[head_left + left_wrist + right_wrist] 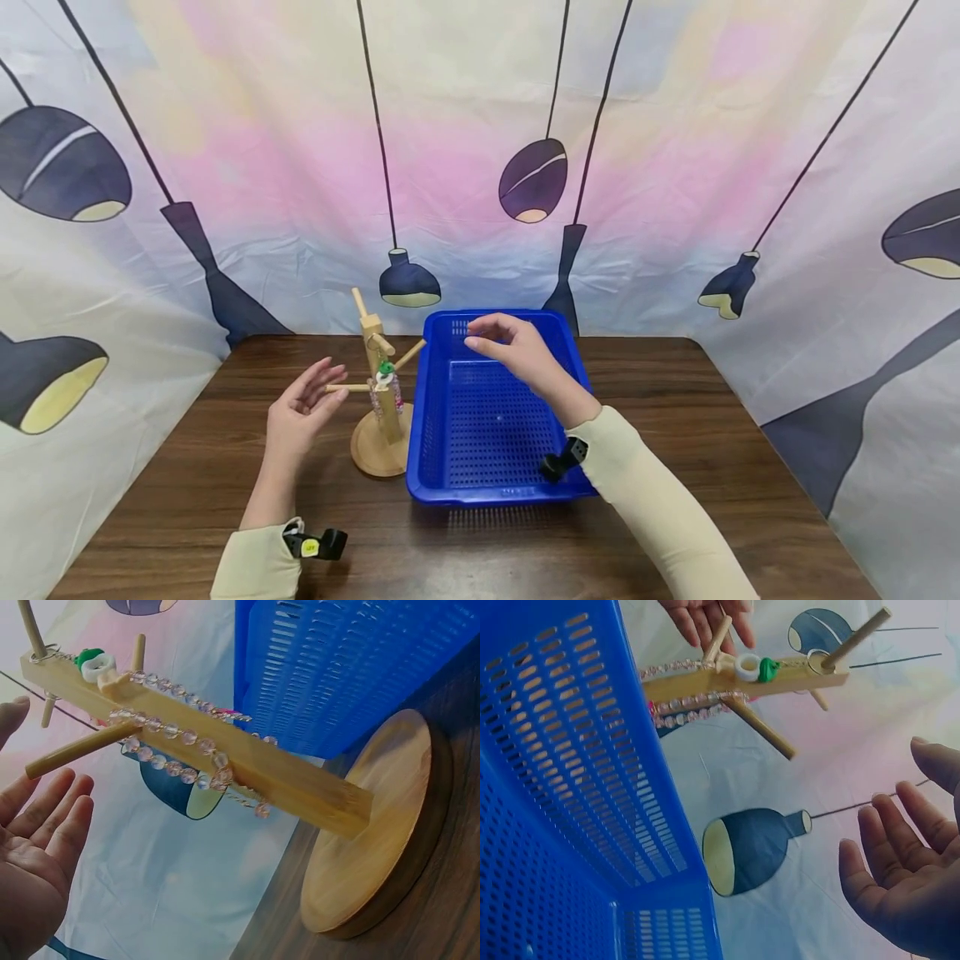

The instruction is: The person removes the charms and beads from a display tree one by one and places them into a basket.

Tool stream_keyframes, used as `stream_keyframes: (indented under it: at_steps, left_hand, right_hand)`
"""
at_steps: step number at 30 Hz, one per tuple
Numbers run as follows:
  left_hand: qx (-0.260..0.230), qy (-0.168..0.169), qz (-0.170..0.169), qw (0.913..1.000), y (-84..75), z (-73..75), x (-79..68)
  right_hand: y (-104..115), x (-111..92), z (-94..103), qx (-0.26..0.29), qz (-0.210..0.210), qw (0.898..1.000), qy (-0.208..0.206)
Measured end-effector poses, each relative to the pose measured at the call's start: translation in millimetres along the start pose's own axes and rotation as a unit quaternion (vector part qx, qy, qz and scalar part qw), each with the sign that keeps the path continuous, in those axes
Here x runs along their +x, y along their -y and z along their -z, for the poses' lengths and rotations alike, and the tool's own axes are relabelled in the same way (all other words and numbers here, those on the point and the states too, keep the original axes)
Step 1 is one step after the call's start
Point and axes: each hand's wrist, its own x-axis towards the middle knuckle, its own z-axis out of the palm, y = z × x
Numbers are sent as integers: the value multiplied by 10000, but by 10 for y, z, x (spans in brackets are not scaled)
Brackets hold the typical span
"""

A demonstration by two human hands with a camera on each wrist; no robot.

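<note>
A wooden peg stand (388, 421) stands upright on its round base (360, 847). Beaded bracelets (172, 766) in clear and pink beads hang from its pegs. Near the top, a keychain with a green and white charm (765, 670) hangs by a metal ring. My left hand (303, 408) is beside the stand's left peg, fingers loosely bent and holding nothing; whether a fingertip touches the peg, I cannot tell. Above the back part of the blue basket (415, 450), my right hand (517, 346) is raised with relaxed fingers and nothing in its grasp.
The blue basket has perforated walls and sits right of the stand, close to its base. Both are on a dark wooden table (675, 467). Behind the table hangs a cloth backdrop (465, 167) printed with lamps.
</note>
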Motion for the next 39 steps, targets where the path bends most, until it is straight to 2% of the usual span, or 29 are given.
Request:
stream_keyframes:
  at_steps: [11, 23, 32, 39]
  left_hand:
    - [-109, -168, 418, 9989, 46, -96, -40]
    - [-367, -722, 687, 9943, 111, -179, -42]
    - [-738, -798, 668, 9918, 119, -215, -41]
    - [-889, -1074, 741, 9875, 152, -247, -27]
  right_hand:
    - [90, 82, -264, 142, -62, 9998, 133]
    - [196, 180, -438, 296, -71, 9992, 259]
    - [214, 245, -555, 464, 8, 9982, 375]
    - [243, 300, -633, 575, -33, 9975, 407]
